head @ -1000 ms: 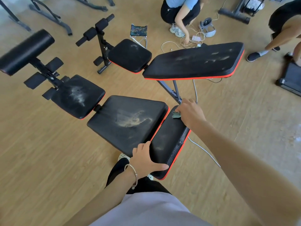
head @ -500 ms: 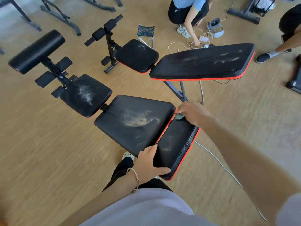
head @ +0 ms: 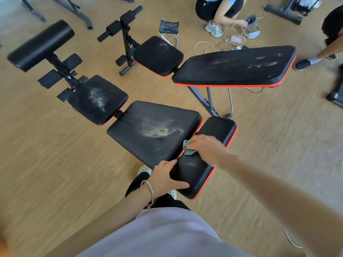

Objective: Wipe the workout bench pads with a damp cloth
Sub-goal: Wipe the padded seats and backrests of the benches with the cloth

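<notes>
On wood floor (head: 46, 164), dusty bench pads (head: 154, 130), right hand (head: 206, 147) gripping cloth (head: 188, 150), left hand (head: 164, 179) flat on end pad (head: 219, 128).

No legible text, brand, number or sign noted. One candidate only: a small pale mark on the black upright post (head: 129, 46) of the far bench (head: 233, 65), too small and blurred to read. Pale streaks on the middle pad (head: 130, 127) are smears, not lettering.
</notes>
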